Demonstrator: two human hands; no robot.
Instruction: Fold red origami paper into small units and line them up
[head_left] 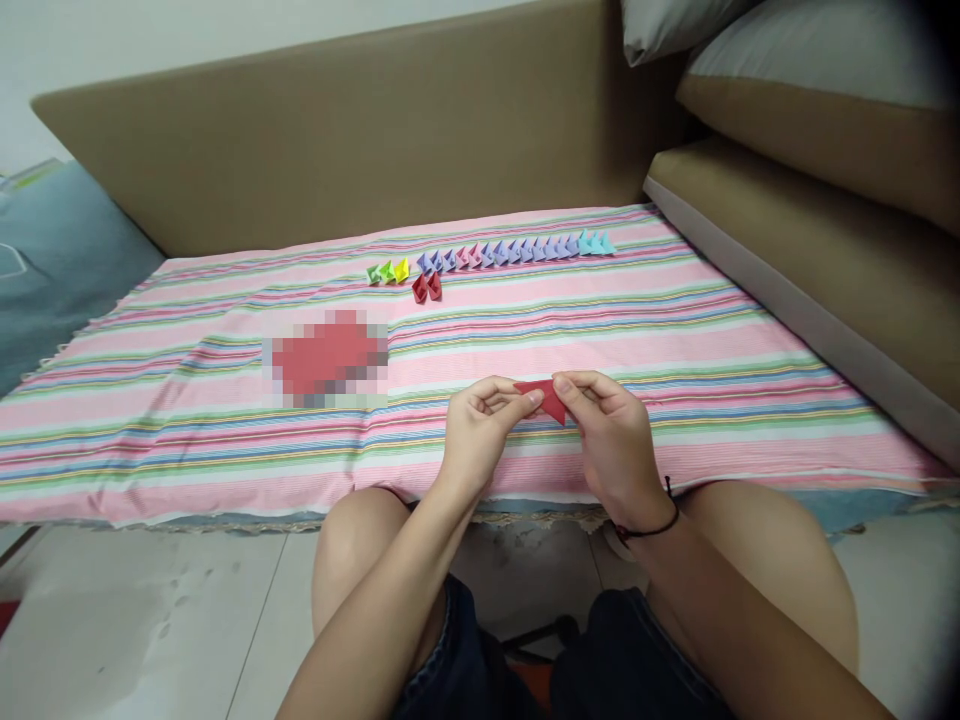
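A piece of folded red paper (553,400) is held between my two hands, above the front part of the striped cloth. My left hand (484,420) pinches its left end between thumb and fingers. At the other end, my right hand (611,430) grips the paper the same way, and one pointed corner hangs down between the hands. Farther back lie two small red folded paper pieces (427,289). Behind them runs a long row of purple, pink and light blue folded paper pieces (517,252), with green and yellow ones (388,271) to its left.
A pixelated red patch (326,352) hides something on the striped cloth (225,410) at the left. The brown backrest (375,130) rises behind. Brown and grey cushions (817,220) are stacked on the right. My knees (367,540) are against the front edge.
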